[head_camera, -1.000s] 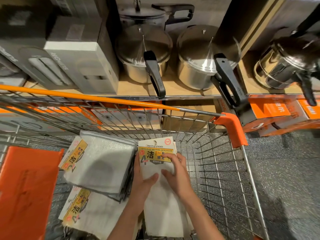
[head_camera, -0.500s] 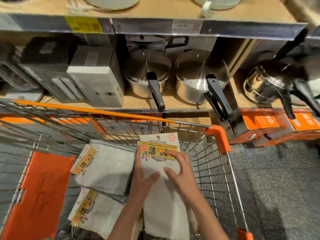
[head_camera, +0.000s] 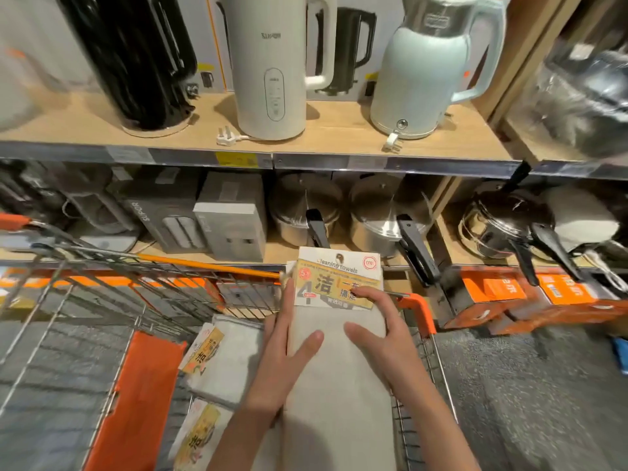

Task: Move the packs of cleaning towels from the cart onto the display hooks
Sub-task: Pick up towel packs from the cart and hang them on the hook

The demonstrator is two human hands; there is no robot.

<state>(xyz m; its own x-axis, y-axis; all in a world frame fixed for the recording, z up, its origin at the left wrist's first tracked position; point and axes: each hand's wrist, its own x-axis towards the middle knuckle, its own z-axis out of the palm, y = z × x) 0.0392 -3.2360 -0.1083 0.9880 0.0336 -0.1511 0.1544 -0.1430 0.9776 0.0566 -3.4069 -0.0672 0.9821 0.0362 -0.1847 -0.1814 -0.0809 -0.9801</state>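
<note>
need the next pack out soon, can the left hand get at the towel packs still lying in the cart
Probably yes, once freed: the left hand now grips the lifted pack, but the packs in the cart lie uncovered just beside it.

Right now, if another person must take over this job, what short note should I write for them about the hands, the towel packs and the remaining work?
Left hand: holds the left edge of the raised pack of cleaning towels.
Right hand: holds its right side, fingertips on the label.
Other packs: at least two lie in the cart.
Done: one pack lifted.
Left: hang it and move the others. No display hooks are in view.
</note>
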